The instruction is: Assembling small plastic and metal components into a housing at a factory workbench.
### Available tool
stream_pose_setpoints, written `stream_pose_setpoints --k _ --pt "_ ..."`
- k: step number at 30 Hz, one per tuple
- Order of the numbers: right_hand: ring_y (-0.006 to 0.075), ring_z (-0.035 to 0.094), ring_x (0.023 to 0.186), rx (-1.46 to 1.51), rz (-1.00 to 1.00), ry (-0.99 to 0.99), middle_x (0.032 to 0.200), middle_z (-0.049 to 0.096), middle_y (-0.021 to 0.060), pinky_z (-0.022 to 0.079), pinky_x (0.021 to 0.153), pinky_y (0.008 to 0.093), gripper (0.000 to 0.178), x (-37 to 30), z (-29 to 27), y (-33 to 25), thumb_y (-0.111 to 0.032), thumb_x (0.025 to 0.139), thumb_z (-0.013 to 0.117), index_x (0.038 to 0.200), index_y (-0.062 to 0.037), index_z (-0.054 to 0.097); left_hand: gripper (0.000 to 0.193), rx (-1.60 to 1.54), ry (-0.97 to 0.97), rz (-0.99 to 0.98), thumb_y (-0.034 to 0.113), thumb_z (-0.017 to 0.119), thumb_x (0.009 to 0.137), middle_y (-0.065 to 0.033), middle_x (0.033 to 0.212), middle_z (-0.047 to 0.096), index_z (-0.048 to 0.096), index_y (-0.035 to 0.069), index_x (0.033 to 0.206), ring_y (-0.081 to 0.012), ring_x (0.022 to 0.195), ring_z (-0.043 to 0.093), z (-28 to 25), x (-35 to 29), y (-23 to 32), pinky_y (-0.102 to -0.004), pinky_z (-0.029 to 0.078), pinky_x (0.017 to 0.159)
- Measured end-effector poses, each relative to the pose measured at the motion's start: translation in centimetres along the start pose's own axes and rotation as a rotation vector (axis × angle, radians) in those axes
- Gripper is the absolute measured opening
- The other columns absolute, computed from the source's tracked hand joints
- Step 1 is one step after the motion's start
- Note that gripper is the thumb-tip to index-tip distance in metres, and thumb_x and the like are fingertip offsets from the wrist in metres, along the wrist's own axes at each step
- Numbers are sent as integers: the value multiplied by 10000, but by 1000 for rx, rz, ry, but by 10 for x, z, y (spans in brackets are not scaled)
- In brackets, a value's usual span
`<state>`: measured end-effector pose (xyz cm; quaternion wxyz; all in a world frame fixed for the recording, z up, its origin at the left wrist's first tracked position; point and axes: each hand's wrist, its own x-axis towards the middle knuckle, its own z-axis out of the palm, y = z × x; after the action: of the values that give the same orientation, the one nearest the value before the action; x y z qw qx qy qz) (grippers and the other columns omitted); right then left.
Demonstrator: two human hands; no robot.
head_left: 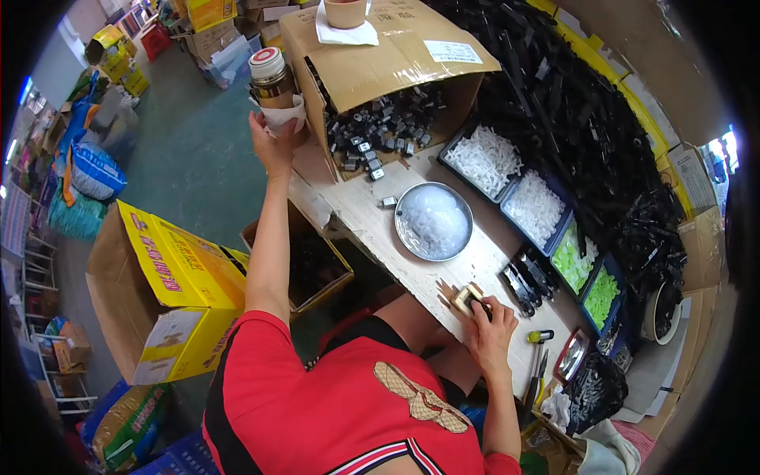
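Observation:
On the far left of the workbench, a brown glass jar (273, 89) with a white and red lid has white tissue (283, 115) round its lower part. My left hand (273, 149) grips the jar through the tissue, fingers closed round its side. At the bench's near edge, my right hand (491, 332) has its fingers bent down onto a small cream block (465, 298) with a dark part at the fingertips. What exactly those fingertips pinch is partly hidden. A round metal bowl (400, 237) of clear small pieces sits between the hands.
An open cardboard box (380, 71) spills black and silver parts, with a cup (345, 13) on top. Trays of white (484, 158) and green pieces (602, 297) border a black parts heap (554, 103). A screwdriver (540, 336) lies right. A yellow carton (190, 269) stands left.

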<state>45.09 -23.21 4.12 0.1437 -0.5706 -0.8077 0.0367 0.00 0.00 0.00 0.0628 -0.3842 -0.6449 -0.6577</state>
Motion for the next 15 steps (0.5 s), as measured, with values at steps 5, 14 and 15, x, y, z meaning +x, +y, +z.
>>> stream_pose_setpoints --k 5,14,15 --pt "286 428 963 -6 2 -5 1087 480 83 312 830 407 362 1 0 -1 -107 704 611 1062 -116 564 875 43 -93 30 206 804 577 -203 1159 522 334 -32 1275 -328 1053 521 4 17 -6 -363 419 880" --pt "279 421 957 -34 -10 7 1083 468 63 312 827 406 399 0 4 0 -113 670 626 1062 -152 559 996 -186 -193 -34 226 859 490 -198 1158 528 318 -36 1283 -288 1037 542 15 43 -29 -371 438 870" --pt "282 423 955 -41 -12 14 1081 474 70 319 817 403 372 1 5 0 -119 674 627 1042 -139 575 1014 -154 -189 -64 238 864 488 -197 1165 525 307 -35 1290 -279 1053 534 14 42 -24 -362 440 871"
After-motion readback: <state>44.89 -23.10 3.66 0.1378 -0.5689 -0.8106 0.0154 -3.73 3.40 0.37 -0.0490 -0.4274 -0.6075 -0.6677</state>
